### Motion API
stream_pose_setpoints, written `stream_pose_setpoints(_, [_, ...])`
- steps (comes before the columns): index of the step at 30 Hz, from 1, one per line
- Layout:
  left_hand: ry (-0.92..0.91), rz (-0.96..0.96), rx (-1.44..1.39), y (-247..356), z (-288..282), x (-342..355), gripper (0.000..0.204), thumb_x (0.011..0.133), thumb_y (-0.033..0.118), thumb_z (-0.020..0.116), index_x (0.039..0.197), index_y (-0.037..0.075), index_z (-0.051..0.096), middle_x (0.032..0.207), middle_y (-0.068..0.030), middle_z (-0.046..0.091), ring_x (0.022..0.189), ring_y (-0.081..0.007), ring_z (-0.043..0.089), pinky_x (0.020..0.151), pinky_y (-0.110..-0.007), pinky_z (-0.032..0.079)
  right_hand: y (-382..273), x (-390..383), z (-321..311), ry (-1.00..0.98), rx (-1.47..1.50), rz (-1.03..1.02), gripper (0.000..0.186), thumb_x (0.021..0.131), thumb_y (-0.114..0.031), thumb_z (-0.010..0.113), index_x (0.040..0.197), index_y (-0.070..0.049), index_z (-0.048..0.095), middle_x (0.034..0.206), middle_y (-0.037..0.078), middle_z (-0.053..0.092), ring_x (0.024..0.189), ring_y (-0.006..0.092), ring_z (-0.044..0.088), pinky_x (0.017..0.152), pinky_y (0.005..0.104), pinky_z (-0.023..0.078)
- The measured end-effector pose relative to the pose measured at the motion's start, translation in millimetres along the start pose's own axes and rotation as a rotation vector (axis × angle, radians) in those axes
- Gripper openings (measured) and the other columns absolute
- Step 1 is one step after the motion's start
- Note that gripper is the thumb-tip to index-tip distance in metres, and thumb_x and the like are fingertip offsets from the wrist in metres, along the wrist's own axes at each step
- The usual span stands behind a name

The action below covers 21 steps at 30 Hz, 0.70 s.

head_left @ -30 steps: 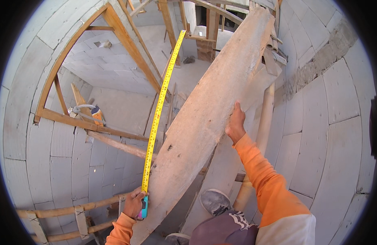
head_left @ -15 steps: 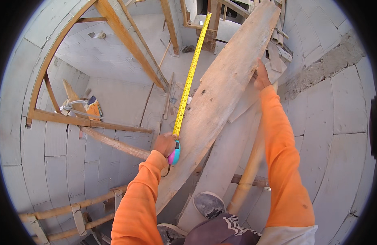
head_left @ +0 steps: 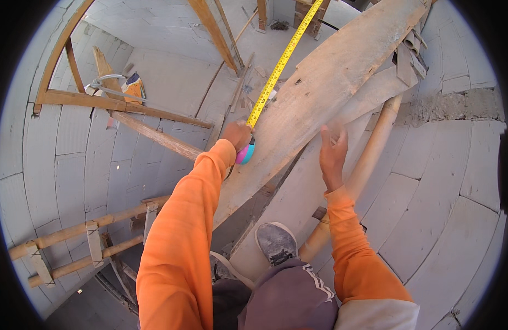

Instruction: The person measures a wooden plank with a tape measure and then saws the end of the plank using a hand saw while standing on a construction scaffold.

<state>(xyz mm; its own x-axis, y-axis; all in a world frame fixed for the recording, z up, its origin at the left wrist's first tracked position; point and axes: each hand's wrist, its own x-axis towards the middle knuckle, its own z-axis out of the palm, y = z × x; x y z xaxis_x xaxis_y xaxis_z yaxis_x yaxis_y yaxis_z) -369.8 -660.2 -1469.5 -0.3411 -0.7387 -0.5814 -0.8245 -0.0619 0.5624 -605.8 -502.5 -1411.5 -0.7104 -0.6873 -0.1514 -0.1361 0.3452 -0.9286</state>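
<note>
My left hand (head_left: 236, 135) is closed round a pink and turquoise tape measure (head_left: 246, 152), beside the left edge of a long wide wooden board (head_left: 320, 77). From the case, its yellow blade (head_left: 278, 69) runs out far ahead, along the board's left side. My right hand (head_left: 333, 157) hovers to the right of the board, over a second, pale plank (head_left: 287, 220). Its thumb stands apart from the fingers, whose tips are smeared by motion. Nothing that I can make out is held in it.
My shoes (head_left: 277, 243) rest on the pale plank, above a drop. A round pole (head_left: 369, 148) slopes along its right. Left stand a wooden frame (head_left: 83, 99) and a pole ladder (head_left: 94, 242). Grey block walls (head_left: 419, 220) flank both sides.
My right hand has left the board's right edge and come back toward me. The view has shifted; my left hand still grips the tape measure with its blade out.
</note>
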Motion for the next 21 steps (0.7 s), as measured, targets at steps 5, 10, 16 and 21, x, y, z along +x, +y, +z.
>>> stream_pose_setpoints(5, [-0.098, 0.045, 0.046, -18, 6, 0, 0.029, 0.098, 0.026, 0.052, 0.106, 0.010, 0.075, 0.102, -0.0221, 0.070, 0.092, -0.0350, 0.067, 0.084, -0.043, 0.049, 23, -44, 22, -0.097, -0.138, -0.018, 0.060, 0.099, -0.031, 0.061, 0.146, 0.001, 0.041, 0.134, 0.020, 0.044, 0.118, 0.0301, 0.055, 0.103, 0.0400, 0.046])
stream_pose_setpoints(10, [-0.067, 0.068, -0.028, -39, -4, 4, 0.028, 0.096, 0.030, 0.057, 0.107, 0.012, 0.076, 0.106, -0.0203, 0.071, 0.099, -0.0311, 0.065, 0.089, -0.040, 0.047, 19, -52, 39, -0.104, -0.160, -0.088, 0.063, 0.097, -0.025, 0.064, 0.147, 0.002, 0.036, 0.136, 0.021, 0.046, 0.116, 0.0320, 0.056, 0.102, 0.0420, 0.046])
stream_pose_setpoints(16, [-0.074, 0.074, -0.087, -43, 1, 9, 0.028, 0.096, 0.031, 0.057, 0.108, 0.015, 0.076, 0.108, -0.0181, 0.071, 0.101, -0.0312, 0.065, 0.090, -0.041, 0.047, 11, -50, 46, -0.045, -0.227, -0.122, 0.062, 0.092, -0.013, 0.069, 0.144, 0.002, 0.037, 0.135, 0.023, 0.049, 0.114, 0.0333, 0.058, 0.099, 0.0443, 0.046])
stream_pose_setpoints(21, [-0.151, 0.027, -0.039, -57, -37, -24, 0.030, 0.099, 0.030, 0.052, 0.107, 0.016, 0.077, 0.111, -0.0162, 0.071, 0.101, -0.0298, 0.065, 0.090, -0.041, 0.048, 24, -47, 48, -0.050, -0.267, -0.095, 0.065, 0.089, -0.009, 0.071, 0.142, 0.000, 0.035, 0.131, 0.024, 0.053, 0.113, 0.0318, 0.059, 0.097, 0.0421, 0.048])
